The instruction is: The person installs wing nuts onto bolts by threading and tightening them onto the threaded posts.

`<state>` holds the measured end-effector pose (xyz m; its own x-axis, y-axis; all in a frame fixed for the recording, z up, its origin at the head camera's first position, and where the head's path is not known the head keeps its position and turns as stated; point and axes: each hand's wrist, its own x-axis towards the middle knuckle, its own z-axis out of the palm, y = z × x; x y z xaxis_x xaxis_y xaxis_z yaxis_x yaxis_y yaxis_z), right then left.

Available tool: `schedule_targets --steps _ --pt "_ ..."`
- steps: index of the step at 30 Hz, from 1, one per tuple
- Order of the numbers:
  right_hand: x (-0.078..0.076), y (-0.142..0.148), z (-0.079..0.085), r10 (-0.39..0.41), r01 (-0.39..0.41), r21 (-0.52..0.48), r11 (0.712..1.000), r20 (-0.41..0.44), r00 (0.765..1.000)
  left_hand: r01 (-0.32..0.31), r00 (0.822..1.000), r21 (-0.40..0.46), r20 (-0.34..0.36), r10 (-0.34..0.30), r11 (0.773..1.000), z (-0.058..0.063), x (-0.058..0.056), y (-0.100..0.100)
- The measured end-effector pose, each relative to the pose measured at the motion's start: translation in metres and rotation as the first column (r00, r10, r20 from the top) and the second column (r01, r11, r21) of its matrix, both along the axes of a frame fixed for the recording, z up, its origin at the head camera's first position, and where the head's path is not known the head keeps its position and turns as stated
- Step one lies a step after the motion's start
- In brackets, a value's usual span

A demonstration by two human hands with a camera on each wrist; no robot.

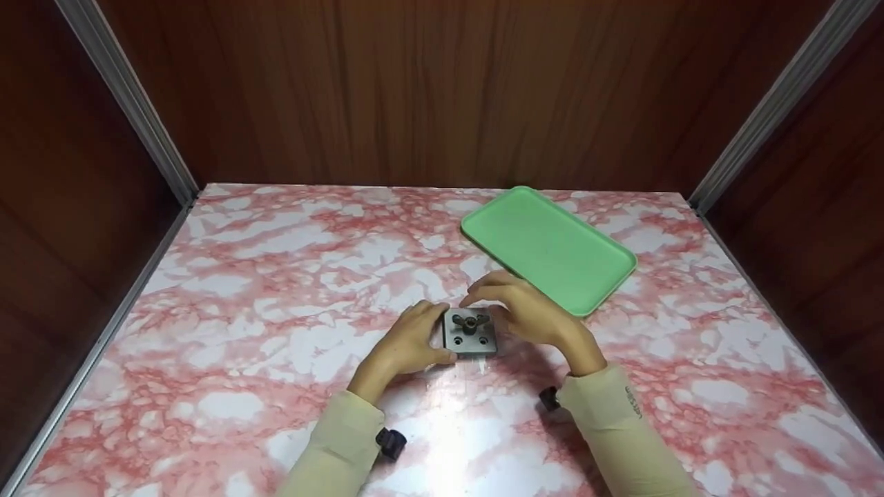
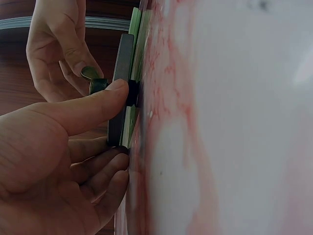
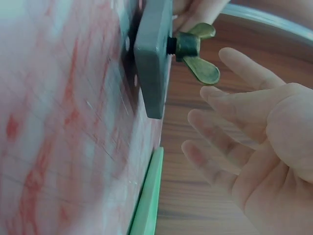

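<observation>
A square grey metal plate (image 1: pixel 470 344) with several holes lies on the table in the head view. A brass-coloured wing nut (image 3: pixel 188 47) sits on a dark threaded stud that stands out of the plate's face. My left hand (image 1: pixel 409 339) grips the plate from its left side, thumb on the near edge and fingers at the far corner. Just over the plate's right side hovers my right hand (image 1: pixel 530 310). Its fingers are spread and slightly bent near the wing nut, apart from it in the right wrist view. The plate's underside is mostly hidden.
Behind my right hand lies a green tray (image 1: pixel 552 248), set at an angle on the table. The tabletop (image 1: pixel 276 290) has a red and white marbled pattern. Dark wood-grain panels (image 1: pixel 442 90) stand at the back and both sides.
</observation>
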<state>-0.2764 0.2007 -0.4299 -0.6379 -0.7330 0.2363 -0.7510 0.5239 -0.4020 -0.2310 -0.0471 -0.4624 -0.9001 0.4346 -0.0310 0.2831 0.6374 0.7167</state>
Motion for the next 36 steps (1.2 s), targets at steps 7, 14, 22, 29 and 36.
schedule_targets --steps 7,14,22,29,36 --pt "0.0008 -0.0030 -0.0016 0.003 -0.003 0.037 0.999 -0.003 1.000 0.006 1.000 -0.005 -0.013 -0.006 1.000 -0.0001 -0.0004 -0.0003" --pt "0.0020 -0.0029 0.0003 0.009 -0.010 0.057 0.998 0.010 1.000 0.010 1.000 -0.008 -0.011 -0.010 1.000 0.0006 -0.0011 -0.0002" --pt "0.0030 -0.0034 0.0007 0.017 -0.019 0.075 0.997 0.036 0.999 0.005 1.000 -0.015 -0.006 -0.005 1.000 0.0000 -0.0005 0.0000" --pt "0.0045 -0.0023 0.0009 0.006 -0.012 0.089 0.996 0.060 0.998 0.008 1.000 -0.016 -0.014 -0.008 1.000 -0.0002 -0.0005 0.0001" --pt "0.0048 -0.0015 0.0022 0.010 -0.016 0.084 0.996 0.071 0.997 0.012 1.000 -0.029 -0.014 -0.012 1.000 -0.0003 -0.0013 -0.0003"
